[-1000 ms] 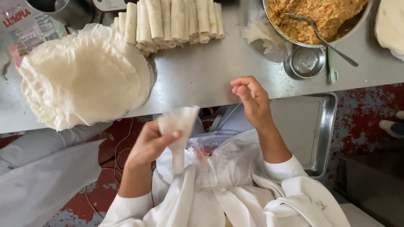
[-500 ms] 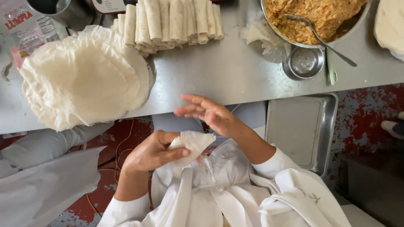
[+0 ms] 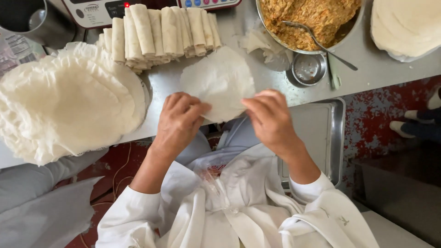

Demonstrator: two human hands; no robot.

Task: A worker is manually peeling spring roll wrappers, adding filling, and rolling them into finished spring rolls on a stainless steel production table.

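Left hand (image 3: 180,118) pinching the near-left edge of a thin round wrapper (image 3: 219,81); right hand (image 3: 270,118) pinching the near-right edge, wrapper spread flat on the steel table (image 3: 257,94), overhanging the near rim slightly. Best laid with an even, gentle pull from both sides, no creases, no tearing of the delicate sheet. Just beyond, a row of finished rolls (image 3: 161,32). Far right, a bowl of filling (image 3: 312,20) with a spoon (image 3: 317,42). Left, a stack of wrappers (image 3: 69,105).
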